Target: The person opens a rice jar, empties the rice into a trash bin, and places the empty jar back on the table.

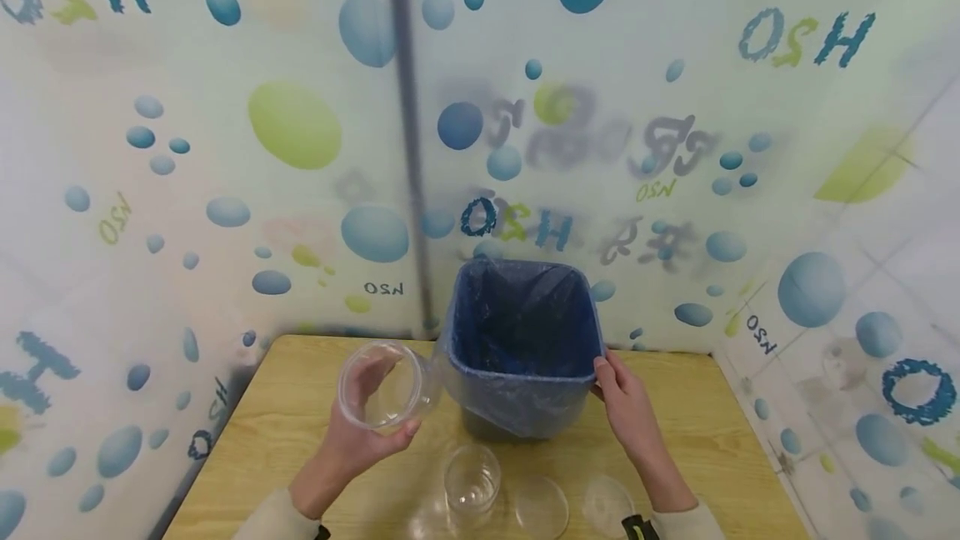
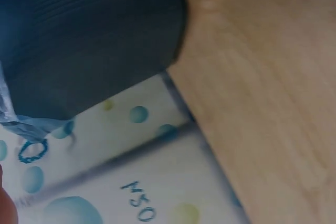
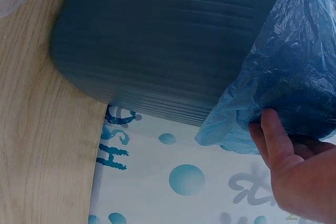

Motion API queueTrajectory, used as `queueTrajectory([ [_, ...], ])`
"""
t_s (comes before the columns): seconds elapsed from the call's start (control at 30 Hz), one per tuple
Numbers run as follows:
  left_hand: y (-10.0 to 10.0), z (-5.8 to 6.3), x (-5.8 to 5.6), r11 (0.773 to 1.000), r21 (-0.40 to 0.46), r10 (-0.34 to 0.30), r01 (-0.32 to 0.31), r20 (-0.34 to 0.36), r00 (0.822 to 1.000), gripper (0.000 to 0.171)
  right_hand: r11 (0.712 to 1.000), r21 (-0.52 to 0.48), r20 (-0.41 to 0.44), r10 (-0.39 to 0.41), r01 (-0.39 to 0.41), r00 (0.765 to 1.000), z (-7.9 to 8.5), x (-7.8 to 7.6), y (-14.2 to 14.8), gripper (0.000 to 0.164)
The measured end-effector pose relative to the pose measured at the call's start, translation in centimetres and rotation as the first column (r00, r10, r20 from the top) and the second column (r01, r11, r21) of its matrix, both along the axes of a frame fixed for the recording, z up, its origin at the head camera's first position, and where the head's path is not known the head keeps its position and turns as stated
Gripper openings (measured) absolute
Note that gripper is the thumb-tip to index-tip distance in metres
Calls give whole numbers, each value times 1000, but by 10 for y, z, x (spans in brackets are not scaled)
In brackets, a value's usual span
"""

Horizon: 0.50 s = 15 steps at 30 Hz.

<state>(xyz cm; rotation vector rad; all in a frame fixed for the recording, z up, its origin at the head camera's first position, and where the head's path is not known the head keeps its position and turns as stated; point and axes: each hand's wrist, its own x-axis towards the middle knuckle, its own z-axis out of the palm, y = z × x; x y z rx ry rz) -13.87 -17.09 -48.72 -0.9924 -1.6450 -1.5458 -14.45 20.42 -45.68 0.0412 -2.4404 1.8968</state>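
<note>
My left hand (image 1: 360, 436) holds a clear plastic jar (image 1: 429, 383), tilted so its round mouth faces me, left of the bin. A dark blue trash bin (image 3: 152, 40) stands upright on the table, lined with a translucent blue bag (image 1: 480, 390) folded over its rim. At the bin's front right corner, my right hand (image 1: 628, 407) grips the rim and the bag, thumb on top. In the right wrist view, the fingers of the right hand (image 3: 304, 177) lie against the bag's overhang. Only a sliver of the left hand (image 2: 6, 208) shows in the left wrist view.
A second clear jar (image 1: 472, 482) stands on the wooden table (image 1: 285, 390) in front of the bin. To its right lie two clear round lids (image 1: 542, 508). Behind the table hangs a white curtain (image 1: 300, 48) printed with blue and green dots.
</note>
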Motion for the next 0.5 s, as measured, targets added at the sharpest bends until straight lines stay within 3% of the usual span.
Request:
queueTrajectory([
  [0.17, -20, -26, 15, 995, -103, -1, 12, 104, 995, 90, 1000, -9, -5, 7, -7, 1000, 0, 1, -1, 56],
  [0.27, -30, -43, 28, 974, -206, 124, -91, 153, 981, 90, 1000, -9, 0, -5, 5, 1000, 0, 1, -1, 56],
  [0.4, -38, -63, 42, 898, -365, 328, -247, 180, 927, 89, 1000, -15, -13, -13, 13, 1000, 0, 0, -1, 55],
  [0.5, -41, -73, 46, 846, -461, 401, -270, 214, 891, 86, 1000, -26, -29, -11, 10, 1000, 0, -2, -2, 54],
])
